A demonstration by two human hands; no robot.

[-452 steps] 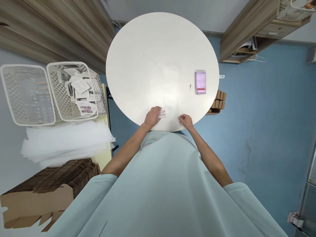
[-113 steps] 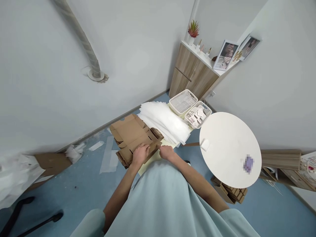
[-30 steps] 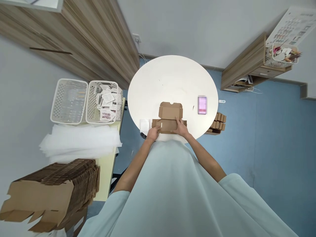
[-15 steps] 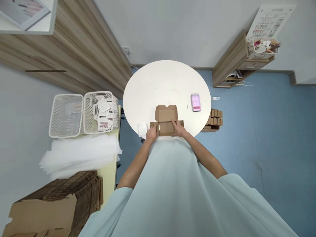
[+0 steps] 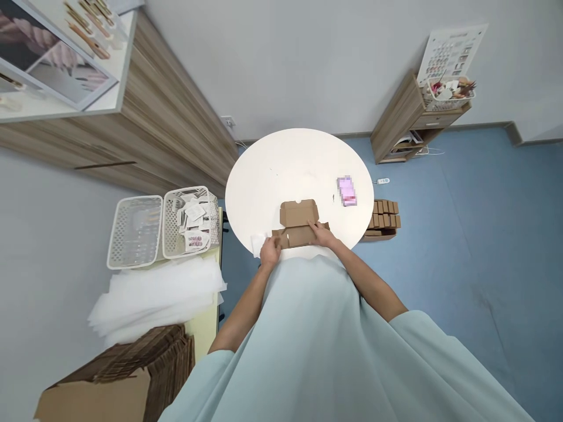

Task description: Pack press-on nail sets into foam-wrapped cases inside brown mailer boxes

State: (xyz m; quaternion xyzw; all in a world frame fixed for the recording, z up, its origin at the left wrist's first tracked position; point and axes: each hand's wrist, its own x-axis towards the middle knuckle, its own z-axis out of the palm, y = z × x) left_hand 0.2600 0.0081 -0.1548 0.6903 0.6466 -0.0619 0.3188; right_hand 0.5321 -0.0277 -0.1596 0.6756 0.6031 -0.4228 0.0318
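A brown cardboard box [image 5: 299, 214], partly folded, lies near the front edge of the white round table, its lid panel spread out on the far side. My left hand [image 5: 270, 253] is closed on the flap at the box's left end. At the right end, my right hand [image 5: 323, 235] grips the box, with fingers reaching over the inner panel. Beside my left hand lies a small white packet [image 5: 257, 244], partly covered by that hand. A pink-purple item [image 5: 347, 191], blurred out, rests farther right on the table.
White plastic baskets, one with small packets [image 5: 193, 212] and one with clear items [image 5: 135, 231], stand on the left. Below them are white sheets [image 5: 158, 296] and stacked flat cardboard [image 5: 97, 395]. Small boxes [image 5: 385, 218] fill a carton on the floor at right.
The head view has shifted, showing more of the left cabinet. My left hand has moved a little toward my body, and the box now sits slightly turned. My right hand keeps its place on the box.
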